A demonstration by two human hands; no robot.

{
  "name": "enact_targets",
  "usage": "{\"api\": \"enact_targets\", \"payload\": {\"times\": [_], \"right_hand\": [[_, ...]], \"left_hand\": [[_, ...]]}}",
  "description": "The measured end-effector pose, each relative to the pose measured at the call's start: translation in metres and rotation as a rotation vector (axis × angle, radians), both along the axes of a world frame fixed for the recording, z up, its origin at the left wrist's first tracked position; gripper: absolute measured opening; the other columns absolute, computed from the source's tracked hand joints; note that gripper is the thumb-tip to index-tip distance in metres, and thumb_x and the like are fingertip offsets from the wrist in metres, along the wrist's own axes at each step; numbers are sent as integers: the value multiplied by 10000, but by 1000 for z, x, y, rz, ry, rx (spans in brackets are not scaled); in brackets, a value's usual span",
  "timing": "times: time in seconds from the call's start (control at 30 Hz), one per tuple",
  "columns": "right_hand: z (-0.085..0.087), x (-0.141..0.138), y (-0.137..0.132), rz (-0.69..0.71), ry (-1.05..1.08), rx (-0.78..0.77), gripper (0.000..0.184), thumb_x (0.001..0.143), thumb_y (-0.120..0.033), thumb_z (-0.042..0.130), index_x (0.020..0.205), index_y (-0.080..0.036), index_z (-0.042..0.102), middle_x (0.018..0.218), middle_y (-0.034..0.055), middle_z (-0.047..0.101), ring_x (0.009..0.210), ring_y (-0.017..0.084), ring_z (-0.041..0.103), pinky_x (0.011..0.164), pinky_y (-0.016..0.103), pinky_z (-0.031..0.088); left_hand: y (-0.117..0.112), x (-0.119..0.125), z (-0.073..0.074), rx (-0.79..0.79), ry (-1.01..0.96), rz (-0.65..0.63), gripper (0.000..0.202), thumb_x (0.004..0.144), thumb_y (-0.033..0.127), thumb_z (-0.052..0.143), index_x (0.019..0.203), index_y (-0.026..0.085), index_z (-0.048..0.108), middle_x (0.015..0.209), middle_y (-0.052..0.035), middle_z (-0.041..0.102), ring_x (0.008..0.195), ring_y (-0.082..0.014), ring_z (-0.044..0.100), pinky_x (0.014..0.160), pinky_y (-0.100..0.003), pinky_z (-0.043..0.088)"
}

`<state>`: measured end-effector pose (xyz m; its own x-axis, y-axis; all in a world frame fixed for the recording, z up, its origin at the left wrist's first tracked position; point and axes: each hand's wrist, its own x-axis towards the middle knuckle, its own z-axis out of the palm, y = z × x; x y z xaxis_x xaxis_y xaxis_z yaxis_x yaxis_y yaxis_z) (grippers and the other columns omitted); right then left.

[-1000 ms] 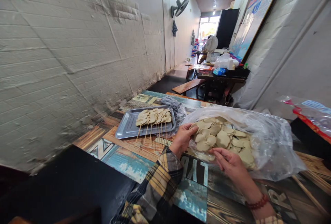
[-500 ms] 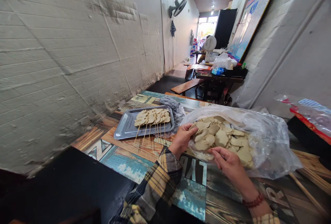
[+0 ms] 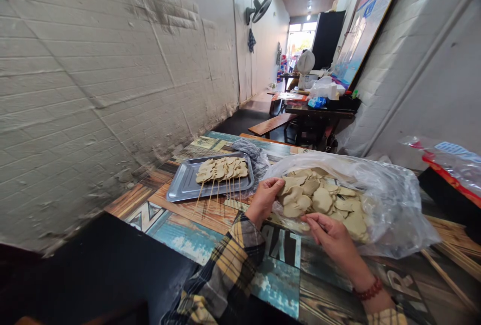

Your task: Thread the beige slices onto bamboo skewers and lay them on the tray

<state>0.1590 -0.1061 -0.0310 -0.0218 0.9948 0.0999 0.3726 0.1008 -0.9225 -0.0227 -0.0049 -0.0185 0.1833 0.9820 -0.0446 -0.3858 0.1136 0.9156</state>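
Observation:
A clear plastic bag (image 3: 391, 205) lies open on the painted wooden table (image 3: 195, 235), filled with several flat beige slices (image 3: 323, 200). My left hand (image 3: 266, 197) is closed on the bag's near left edge, fingers curled beside the slices. At the bag's front edge, my right hand (image 3: 330, 235) pinches the plastic with its fingers together. A red bead bracelet (image 3: 370, 290) circles my right wrist.
A metal tray (image 3: 184, 185) to the left holds several skewered slices (image 3: 223, 170). Loose bamboo skewers (image 3: 451, 260) lie at the right. A grey cloth (image 3: 251, 152) sits behind the tray. A brick wall runs along the left; benches and tables stand farther back.
Both hands stay on the bag's edge. My right hand has shifted slightly, otherwise little differs.

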Motion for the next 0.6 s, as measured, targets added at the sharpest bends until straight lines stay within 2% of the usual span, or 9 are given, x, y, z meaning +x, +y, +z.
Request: {"api": "enact_targets", "payload": {"times": [0.17, 0.3, 0.6], "right_hand": [[2, -1, 1, -25, 141, -101, 474, 856, -610, 579, 903, -168, 744, 472, -52, 456, 435, 136, 379, 458, 276, 281], [0, 1, 4, -40, 189, -83, 507, 843, -645, 595, 890, -159, 732, 483, -57, 450, 451, 128, 376, 483, 273, 310], [-2, 2, 4, -50, 163, -50, 518, 859, -641, 594, 898, -148, 751, 475, -41, 461, 462, 137, 394, 490, 285, 337]], "left_hand": [[-4, 1, 6, -49, -59, -51, 540, 545, 563, 905, 768, 122, 686, 692, 5, 603, 590, -77, 509, 540, -203, 377], [-8, 2, 9, -81, -69, -115, 520, 537, 490, 935, 822, 140, 678, 779, -15, 651, 641, -102, 575, 591, -226, 450], [-6, 2, 3, -121, -149, -82, 476, 477, 346, 967, 725, 141, 617, 717, 11, 633, 618, -83, 560, 573, -202, 436]]}}
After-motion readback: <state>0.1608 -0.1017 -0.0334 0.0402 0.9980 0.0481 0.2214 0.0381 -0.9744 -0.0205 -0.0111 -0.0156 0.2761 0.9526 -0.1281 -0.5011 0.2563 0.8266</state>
